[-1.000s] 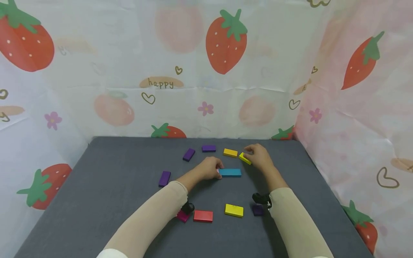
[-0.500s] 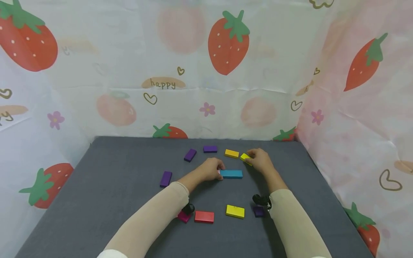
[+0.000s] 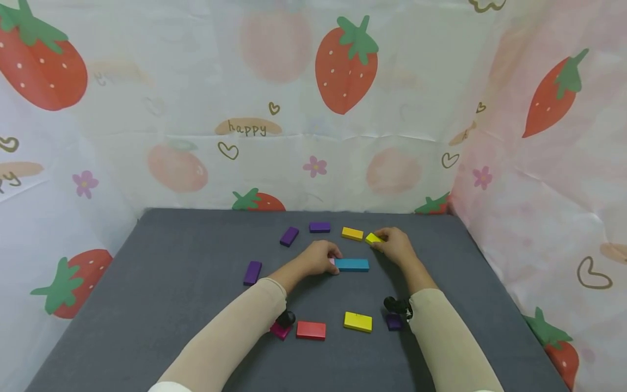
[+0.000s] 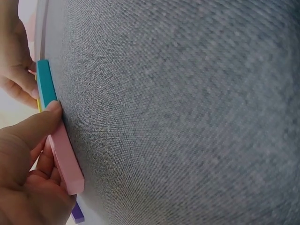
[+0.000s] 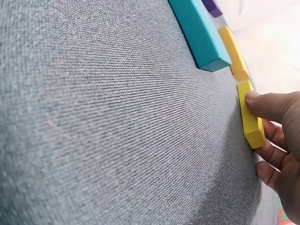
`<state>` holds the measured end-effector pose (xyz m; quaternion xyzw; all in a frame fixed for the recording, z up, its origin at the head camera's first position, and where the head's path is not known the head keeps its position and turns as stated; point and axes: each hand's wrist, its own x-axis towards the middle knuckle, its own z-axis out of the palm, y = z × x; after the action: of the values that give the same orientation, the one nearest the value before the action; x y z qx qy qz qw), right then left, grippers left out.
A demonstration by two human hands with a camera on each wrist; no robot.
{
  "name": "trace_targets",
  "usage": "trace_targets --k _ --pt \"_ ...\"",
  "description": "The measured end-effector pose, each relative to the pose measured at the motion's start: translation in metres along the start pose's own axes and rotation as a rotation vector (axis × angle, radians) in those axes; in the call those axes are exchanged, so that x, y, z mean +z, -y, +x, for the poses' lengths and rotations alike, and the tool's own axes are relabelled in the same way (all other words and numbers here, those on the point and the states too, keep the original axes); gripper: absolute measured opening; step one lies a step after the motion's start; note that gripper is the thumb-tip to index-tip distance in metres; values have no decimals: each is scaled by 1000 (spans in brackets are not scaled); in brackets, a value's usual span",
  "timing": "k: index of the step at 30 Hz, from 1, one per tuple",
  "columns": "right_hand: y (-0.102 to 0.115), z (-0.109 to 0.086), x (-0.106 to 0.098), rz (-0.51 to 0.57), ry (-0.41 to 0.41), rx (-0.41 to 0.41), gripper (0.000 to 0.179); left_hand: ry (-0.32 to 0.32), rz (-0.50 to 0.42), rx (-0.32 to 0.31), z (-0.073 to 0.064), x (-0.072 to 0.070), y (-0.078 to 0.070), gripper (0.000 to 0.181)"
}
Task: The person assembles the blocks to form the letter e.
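Note:
My left hand (image 3: 319, 257) pinches a pink block (image 4: 67, 161), its thumb tip at the seam where the pink block meets the end of a blue block (image 3: 352, 265). The two blocks lie in one straight line; in the head view fingers hide most of the pink one. Farther back and to the right, my right hand (image 3: 395, 246) holds a small yellow block (image 5: 251, 115), thumb on one side and fingers on the other. This slanted block has its far end close to an orange-yellow block (image 3: 352, 233).
Purple blocks (image 3: 320, 227) lie at the back and left of the grey tabletop (image 3: 171, 305). Nearer the front are a red block (image 3: 311, 330), a magenta block (image 3: 281, 330) partly under the left forearm, a larger yellow block (image 3: 358, 322), and a dark purple block (image 3: 394, 322).
My right hand has come slightly nearer and lower around the small yellow block, covering more of its near end. The left hand stays on the pink block. The head view has shifted slightly.

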<state>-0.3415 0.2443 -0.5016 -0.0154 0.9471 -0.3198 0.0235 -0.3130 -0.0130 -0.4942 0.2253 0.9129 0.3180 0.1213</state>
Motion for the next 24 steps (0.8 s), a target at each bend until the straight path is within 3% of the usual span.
trace_targets --k 15,24 --pt "1 -3 -1 22 -26 9 42 9 -36 -20 0 -1 -1 31" --pt "13 -11 -5 22 -20 -20 42 11 -36 -24 0 -1 0 31"
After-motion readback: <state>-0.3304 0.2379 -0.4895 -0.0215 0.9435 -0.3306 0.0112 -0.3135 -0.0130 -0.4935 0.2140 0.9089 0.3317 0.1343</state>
